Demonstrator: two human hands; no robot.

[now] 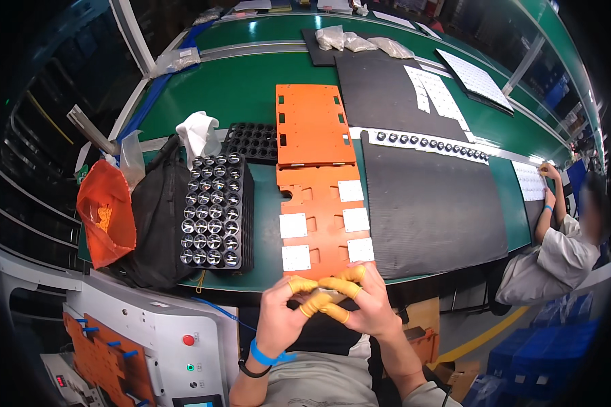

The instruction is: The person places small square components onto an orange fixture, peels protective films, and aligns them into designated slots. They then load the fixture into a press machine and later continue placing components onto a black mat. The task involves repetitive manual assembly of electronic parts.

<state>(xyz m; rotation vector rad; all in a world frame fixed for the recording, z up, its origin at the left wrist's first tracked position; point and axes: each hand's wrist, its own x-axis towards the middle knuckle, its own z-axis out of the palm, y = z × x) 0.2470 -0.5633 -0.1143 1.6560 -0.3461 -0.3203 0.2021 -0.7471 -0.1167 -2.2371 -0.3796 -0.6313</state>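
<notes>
My left hand (283, 311) and right hand (373, 305) pinch one small greyish part (332, 296), six o'clock; light, even fingertip pressure likely serves.

I pinch a small greyish piece (330, 294) between the yellow-covered fingertips of my left hand (280, 317) and right hand (373, 308), at the near end of an orange fixture (327, 227) bearing white square plates (293, 224). Black trays (246, 224) of shiny round parts (215, 211) stand left; a black mat (434, 210) lies right. Far right, a co-worker (550, 264) touches a white sheet (528, 182).
</notes>
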